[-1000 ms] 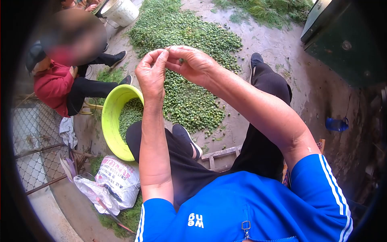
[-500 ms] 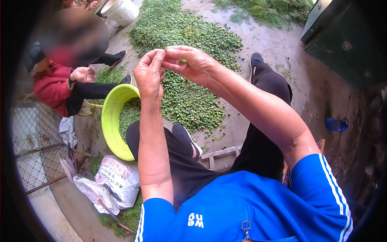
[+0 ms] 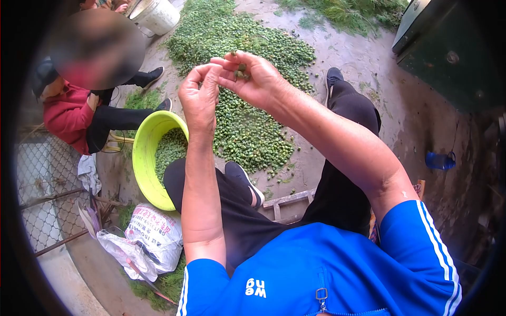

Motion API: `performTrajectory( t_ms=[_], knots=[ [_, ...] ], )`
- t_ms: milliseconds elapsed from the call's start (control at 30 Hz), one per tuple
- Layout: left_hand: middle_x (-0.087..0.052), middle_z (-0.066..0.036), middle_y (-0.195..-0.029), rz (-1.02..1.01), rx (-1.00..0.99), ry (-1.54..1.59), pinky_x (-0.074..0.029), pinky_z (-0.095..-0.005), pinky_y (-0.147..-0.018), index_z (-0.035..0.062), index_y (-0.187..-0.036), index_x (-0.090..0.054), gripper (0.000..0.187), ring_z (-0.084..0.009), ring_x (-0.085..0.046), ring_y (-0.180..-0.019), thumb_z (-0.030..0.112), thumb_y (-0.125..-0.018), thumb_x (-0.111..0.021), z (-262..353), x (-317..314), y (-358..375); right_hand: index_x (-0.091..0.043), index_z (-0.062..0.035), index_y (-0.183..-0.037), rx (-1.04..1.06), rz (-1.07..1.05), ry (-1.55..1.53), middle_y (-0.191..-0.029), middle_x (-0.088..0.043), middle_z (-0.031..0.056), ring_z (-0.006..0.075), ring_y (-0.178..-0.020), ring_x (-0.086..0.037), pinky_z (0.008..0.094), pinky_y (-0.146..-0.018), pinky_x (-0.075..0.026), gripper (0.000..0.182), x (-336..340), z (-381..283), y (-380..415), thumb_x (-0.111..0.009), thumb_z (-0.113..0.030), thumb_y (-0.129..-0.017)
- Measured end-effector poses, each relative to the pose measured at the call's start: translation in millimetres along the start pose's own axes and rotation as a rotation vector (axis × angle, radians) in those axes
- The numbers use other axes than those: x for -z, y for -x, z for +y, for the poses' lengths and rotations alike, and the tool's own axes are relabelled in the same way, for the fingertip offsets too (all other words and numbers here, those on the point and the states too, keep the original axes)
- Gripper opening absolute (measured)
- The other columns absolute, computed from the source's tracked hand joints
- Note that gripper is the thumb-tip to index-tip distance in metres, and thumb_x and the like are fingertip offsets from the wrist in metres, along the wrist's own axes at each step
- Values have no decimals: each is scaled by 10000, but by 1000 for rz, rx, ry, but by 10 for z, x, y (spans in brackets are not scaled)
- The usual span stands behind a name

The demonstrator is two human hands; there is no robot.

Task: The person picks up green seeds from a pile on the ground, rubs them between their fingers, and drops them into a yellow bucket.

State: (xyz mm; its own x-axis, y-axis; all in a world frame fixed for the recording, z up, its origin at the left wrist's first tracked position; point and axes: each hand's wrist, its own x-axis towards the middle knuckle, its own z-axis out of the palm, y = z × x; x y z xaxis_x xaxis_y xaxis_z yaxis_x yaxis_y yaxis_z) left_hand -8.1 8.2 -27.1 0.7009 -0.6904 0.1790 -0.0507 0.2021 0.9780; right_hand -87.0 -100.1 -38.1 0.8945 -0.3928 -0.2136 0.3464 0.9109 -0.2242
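Observation:
Both my hands are raised together over the heap of small green cones or seed pods (image 3: 253, 124) on the ground. My left hand (image 3: 199, 100) is closed in a pinch, thumb against forefinger; what it grips, if anything, is too small to make out. Fingertips of my right hand (image 3: 258, 76) meet it. In the curled right fingers lie a few small green pods (image 3: 241, 72), with one more at the thumb and fingertip. A lime-green basin (image 3: 141, 158), part filled with the same pods, stands by my left knee.
A person in a red top (image 3: 68, 118) sits at the left, legs stretched toward the heap. A white printed sack (image 3: 158, 231) lies below the basin. Also around: a white bucket (image 3: 161, 18), green branches (image 3: 353, 13), a dark cabinet (image 3: 448, 52), a blue container (image 3: 440, 161).
My right hand has turned and lifted slightly, so the pods in its fingers now show. My left hand has barely moved. The other person's hand has dropped toward their body.

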Motion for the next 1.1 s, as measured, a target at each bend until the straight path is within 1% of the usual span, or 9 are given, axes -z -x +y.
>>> performTrajectory(
  t_ms=[33,133,300,400,467,600,933,1033,1100],
  knots=[
    [-555,44,-701,0,1,0,-327,-164,-438,21,-932,-646,106,1,-415,-523,115,-882,-647,-9,-26,1,-512,20,-996,0,1,0,-1052,-594,211,305,-977,-583,414,-861,-512,184,14,0,-17,-438,-135,-932],
    [-642,-9,-850,-6,-133,-269,-476,-241,-719,-4,-973,-665,141,-89,-564,-791,42,-840,-661,-10,-134,18,-514,17,-988,32,-27,23,-1115,-576,231,319,-990,-579,423,-872,-505,197,69,11,-73,-429,-154,-942],
    [-649,-59,-955,-73,-275,-518,-485,-256,-733,0,-992,-664,204,-115,-586,-802,43,-794,-690,-24,-198,65,-456,3,-999,12,-7,-133,-1116,-580,246,348,-1039,-567,455,-900,-496,163,-8,23,-19,-370,-128,-954],
    [-648,-62,-887,-57,-323,-611,-482,-276,-698,14,-946,-657,189,-130,-593,-769,91,-783,-712,-3,-252,96,-433,0,-1002,20,-11,-125,-1119,-581,253,361,-1037,-571,469,-917,-487,154,-12,6,-18,-347,-119,-954],
    [-638,-62,-816,-58,-206,-683,-468,-295,-651,23,-903,-615,193,-143,-592,-726,131,-782,-720,34,-268,120,-439,0,-996,34,-17,-96,-1121,-581,256,361,-1028,-576,474,-918,-484,159,-5,-4,-21,-348,-122,-954],
    [-618,-49,-751,-92,-270,-696,-451,-301,-605,41,-887,-575,202,-138,-581,-679,147,-784,-712,-2,-294,121,-456,1,-981,51,-29,-14,-1114,-588,261,353,-1009,-590,483,-915,-481,168,4,-33,-21,-350,-126,-951],
    [-569,-17,-687,-97,-172,-726,-439,-267,-580,45,-878,-566,157,-83,-529,-637,102,-782,-676,41,-269,115,-465,-7,-979,12,-48,-45,-1108,-598,258,340,-997,-598,461,-895,-486,161,30,4,-32,-352,-117,-946],
    [-569,-9,-692,-107,-233,-619,-436,-258,-585,38,-873,-563,156,-72,-520,-638,103,-788,-676,-73,-197,59,-481,-11,-919,21,-3,-5,-1184,-568,260,351,-1080,-557,480,-1008,-411,178,29,13,-27,-359,-134,-961],
    [-571,-9,-695,-117,-282,-475,-436,-257,-588,32,-869,-560,156,-73,-519,-637,108,-794,-674,-85,-183,43,-465,-6,-992,26,-68,-27,-1110,-599,253,339,-994,-601,438,-887,-497,167,62,-4,-95,-360,-128,-945]
  ],
)
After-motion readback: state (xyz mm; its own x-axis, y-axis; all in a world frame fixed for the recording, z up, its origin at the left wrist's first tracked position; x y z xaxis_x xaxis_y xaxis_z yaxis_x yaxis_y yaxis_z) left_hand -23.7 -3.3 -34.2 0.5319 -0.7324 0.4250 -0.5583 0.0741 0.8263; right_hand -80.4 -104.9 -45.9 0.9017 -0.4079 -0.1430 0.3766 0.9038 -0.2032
